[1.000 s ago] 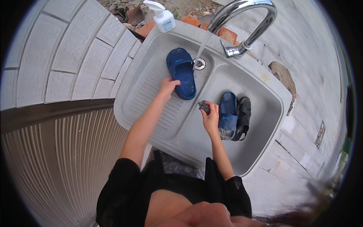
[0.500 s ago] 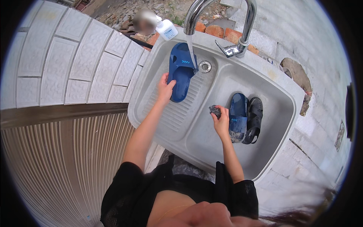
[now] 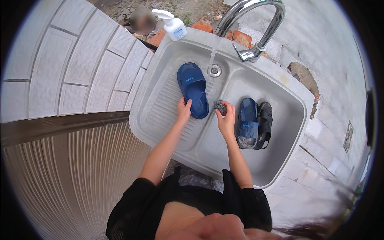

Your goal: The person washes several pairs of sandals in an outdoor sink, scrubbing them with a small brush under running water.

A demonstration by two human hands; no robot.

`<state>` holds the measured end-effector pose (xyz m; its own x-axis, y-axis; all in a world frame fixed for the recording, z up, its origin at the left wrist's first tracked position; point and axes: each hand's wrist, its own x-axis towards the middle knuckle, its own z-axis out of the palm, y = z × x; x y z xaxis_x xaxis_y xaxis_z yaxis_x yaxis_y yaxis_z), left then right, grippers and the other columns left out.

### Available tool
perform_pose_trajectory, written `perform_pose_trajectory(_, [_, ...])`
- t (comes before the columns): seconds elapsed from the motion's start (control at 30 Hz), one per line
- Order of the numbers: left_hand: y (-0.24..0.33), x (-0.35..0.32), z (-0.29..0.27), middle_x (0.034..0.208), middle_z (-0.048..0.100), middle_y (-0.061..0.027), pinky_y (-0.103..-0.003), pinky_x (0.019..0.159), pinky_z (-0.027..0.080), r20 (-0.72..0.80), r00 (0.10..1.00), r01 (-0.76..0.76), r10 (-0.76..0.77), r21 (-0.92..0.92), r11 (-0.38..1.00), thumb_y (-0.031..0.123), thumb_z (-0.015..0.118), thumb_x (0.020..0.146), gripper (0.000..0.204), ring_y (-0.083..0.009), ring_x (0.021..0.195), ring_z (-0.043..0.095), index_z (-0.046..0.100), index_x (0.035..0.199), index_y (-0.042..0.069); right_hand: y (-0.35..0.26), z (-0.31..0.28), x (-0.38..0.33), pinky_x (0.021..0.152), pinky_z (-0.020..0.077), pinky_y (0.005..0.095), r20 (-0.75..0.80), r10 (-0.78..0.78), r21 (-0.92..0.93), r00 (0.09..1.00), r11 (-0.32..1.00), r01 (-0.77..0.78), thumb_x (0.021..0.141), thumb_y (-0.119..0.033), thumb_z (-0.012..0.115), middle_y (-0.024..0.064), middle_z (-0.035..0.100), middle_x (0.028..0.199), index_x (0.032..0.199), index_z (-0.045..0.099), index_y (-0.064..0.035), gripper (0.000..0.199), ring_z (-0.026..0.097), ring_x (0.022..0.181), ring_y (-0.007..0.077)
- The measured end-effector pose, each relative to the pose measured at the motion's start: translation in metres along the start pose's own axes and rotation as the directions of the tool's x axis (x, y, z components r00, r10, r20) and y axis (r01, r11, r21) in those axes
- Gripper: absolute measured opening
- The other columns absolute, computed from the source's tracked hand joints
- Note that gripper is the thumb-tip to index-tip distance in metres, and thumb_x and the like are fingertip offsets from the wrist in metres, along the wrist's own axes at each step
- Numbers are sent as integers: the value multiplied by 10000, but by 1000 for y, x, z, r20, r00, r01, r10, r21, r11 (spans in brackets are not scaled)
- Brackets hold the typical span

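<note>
My left hand (image 3: 184, 111) grips the heel side of a blue slide sandal (image 3: 198, 102) over the ribbed left basin. The sandal's strap points away from me, and its inner sole faces up. In my right hand (image 3: 227, 119) is a dark grey steel wool scrubber (image 3: 220, 106), pinched between the fingers above the divider, just right of the sandal's heel. Water runs from the chrome faucet (image 3: 249, 12) toward the drain (image 3: 215, 71), beside the held sandal. A second blue slide sandal (image 3: 248, 124), with whitish suds near its end, lies in the right basin against a black sandal (image 3: 264, 125).
The grey double sink (image 3: 298, 132) fills the middle. A white pump bottle (image 3: 175, 28) stands on its far left corner. Red bricks (image 3: 242, 39) lie behind the rim. A white block wall (image 3: 90, 48) rises on the left, above a ribbed brown panel (image 3: 76, 168).
The held sandal has moved nearer to me, out of the water stream. My right hand has brought the scrubber left and slightly up, closer to it. The view has shifted a little.
</note>
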<state>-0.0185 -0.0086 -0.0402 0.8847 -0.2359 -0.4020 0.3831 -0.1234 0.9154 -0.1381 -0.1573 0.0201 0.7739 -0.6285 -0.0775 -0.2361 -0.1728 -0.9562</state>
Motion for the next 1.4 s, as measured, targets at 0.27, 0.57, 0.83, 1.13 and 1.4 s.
perform_pose_trajectory(0.27, [36,-14,13,1405,227,-222,-440,1042,229,236,874,-433,424,775,460,207,544,835,727,-346,1271,282,129,1378,-39,2,91,43,954,367,435,35,-236,-469,971,854,224,760,21,544,264,367,1289,1163,491,-41,411,424,1129,411])
perform_pose_trajectory(0.57, [-6,-13,-8,1209,417,-177,-417,977,333,372,726,-657,579,625,422,113,545,777,559,-350,1130,417,326,1275,-15,-10,116,39,915,392,423,95,-274,-532,957,799,281,768,3,493,288,443,1202,1134,531,-25,370,456,1078,406])
perform_pose_trajectory(0.83, [8,-17,-18,1022,533,-120,-400,958,370,492,662,-742,565,534,404,35,554,730,411,-290,1133,452,482,1135,31,54,129,114,787,436,430,293,-118,-800,949,512,311,764,35,498,255,552,977,1007,572,14,255,517,908,418])
perform_pose_trajectory(1.13, [17,-17,-13,1213,509,-72,-413,1059,261,678,550,-834,488,482,270,141,562,777,366,-246,1243,361,556,1138,80,86,142,142,798,439,422,57,-465,-796,883,513,322,769,32,497,236,559,994,1007,586,6,255,523,930,408])
perform_pose_trajectory(1.4, [12,-17,-24,1247,496,-65,-415,1055,266,656,592,-806,469,489,334,247,620,792,441,-235,1250,356,527,1192,87,16,107,84,818,445,427,249,-529,-560,811,605,566,764,20,479,208,562,1049,1004,619,-40,284,531,961,393])
